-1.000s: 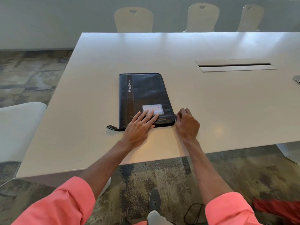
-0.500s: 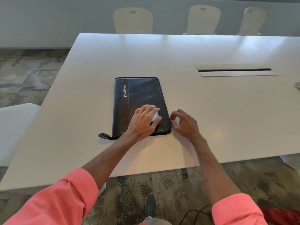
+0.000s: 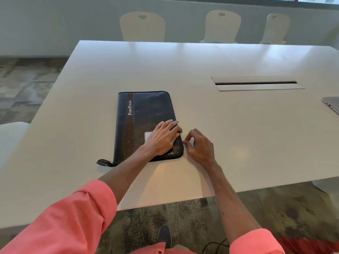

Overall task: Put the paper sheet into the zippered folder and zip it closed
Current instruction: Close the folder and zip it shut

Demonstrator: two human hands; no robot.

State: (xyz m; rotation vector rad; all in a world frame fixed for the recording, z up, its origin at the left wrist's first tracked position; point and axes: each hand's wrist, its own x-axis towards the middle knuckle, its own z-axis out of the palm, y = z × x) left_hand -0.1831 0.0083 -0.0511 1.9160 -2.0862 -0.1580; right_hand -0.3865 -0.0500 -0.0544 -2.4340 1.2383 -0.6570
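The left hand has slid across to the right edge of the zippered folder, and the right hand has moved farther up that edge from the near corner. The left hand presses flat on the cover, fingers straight, hiding part of a white label. The right hand's thumb and forefinger curl together against the folder's side; whether they grasp a zipper pull cannot be told. The dark folder lies closed on the white table, a short strap trailing from its near-left corner. A cable slot and a laptop's edge lie farther right.
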